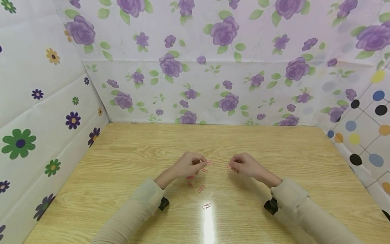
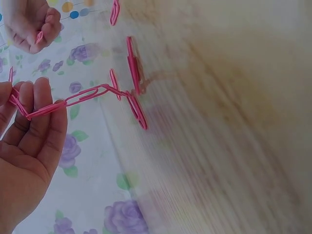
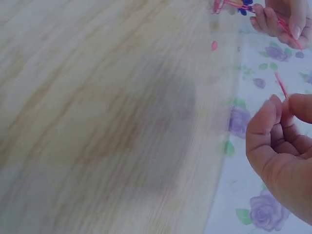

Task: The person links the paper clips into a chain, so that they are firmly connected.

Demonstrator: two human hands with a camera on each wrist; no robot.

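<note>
My left hand (image 1: 191, 164) pinches the end of a chain of linked pink paper clips (image 2: 87, 95). In the left wrist view the chain runs across the fingers and hangs down toward the table. A short way to the right, my right hand (image 1: 244, 164) pinches a single pink paper clip (image 3: 281, 86) between thumb and forefinger, one end sticking out. The two hands are apart, both above the table. Loose pink paper clips lie nearer the body, one (image 1: 201, 188) below the left hand and another (image 1: 207, 205) closer to the front.
The wooden table (image 1: 137, 145) meets a flowered cloth backdrop (image 1: 201, 84) at its far edge. Patterned cloths hang at the left (image 1: 55, 112) and right (image 1: 362, 125). Black wrist devices (image 1: 164, 203) sit by both cuffs. Light glares on the table's front middle.
</note>
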